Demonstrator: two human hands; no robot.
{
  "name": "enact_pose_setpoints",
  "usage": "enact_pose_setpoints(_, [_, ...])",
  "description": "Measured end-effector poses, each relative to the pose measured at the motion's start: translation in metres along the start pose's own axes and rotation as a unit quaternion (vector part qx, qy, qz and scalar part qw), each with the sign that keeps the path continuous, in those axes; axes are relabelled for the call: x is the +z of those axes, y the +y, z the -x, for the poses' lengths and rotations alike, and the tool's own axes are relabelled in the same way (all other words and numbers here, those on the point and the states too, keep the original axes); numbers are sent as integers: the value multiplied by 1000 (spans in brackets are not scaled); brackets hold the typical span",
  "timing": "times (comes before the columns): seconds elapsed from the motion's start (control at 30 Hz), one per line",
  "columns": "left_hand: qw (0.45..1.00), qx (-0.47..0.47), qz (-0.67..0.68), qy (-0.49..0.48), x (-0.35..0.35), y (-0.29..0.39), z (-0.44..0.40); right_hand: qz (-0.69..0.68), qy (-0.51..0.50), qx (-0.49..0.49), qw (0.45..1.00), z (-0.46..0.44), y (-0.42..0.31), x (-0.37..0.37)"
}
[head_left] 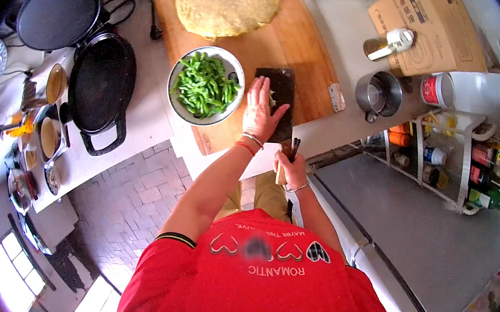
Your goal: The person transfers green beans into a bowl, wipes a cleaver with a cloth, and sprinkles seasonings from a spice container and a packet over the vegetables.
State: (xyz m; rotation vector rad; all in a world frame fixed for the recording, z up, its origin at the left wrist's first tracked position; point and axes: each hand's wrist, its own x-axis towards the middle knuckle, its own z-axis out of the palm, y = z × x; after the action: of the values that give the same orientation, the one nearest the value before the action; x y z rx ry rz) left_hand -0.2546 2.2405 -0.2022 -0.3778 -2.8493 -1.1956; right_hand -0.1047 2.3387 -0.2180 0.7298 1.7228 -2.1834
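A dark, broad-bladed cleaver (282,82) lies over the front right part of the wooden cutting board (305,46). My left hand (260,113) rests on the blade's left side, fingers stretched out and thumb spread. Small pale bits sit on the blade by the thumb. Below the board's front edge, my right hand (291,170) is closed around the cleaver's handle, whose light wooden end shows beneath the fingers. Just left of my left hand stands a white bowl (176,106) of cut green peppers (205,84). A round yellow flatbread (228,3) lies at the board's far end.
Left of the board are a black electric griddle (102,80) and its raised lid (59,17). To the right stand a metal pot (379,95), a glass jar (376,48), a cardboard box (431,21) and a rack (439,154) of bottles. A grey surface (403,225) lies lower right.
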Motion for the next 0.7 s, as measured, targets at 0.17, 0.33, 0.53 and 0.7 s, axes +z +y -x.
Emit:
enact_pose_setpoints(0.17, [997, 22, 63, 30, -1, -4, 2, -22, -5, 4, 1000, 0, 6, 0])
enact_pose_setpoints(0.33, [991, 32, 121, 38, -18, 17, 17, -34, 21, 32, 999, 34, -20, 8])
enact_pose_setpoints(0.53, [982, 42, 107, 147, -78, 20, 10, -8, -37, 4, 999, 44, -56, 37])
enact_pose_setpoints(0.7, [981, 31, 50, 185, -115, -34, -12, 6, -123, -8, 992, 5, -75, 90])
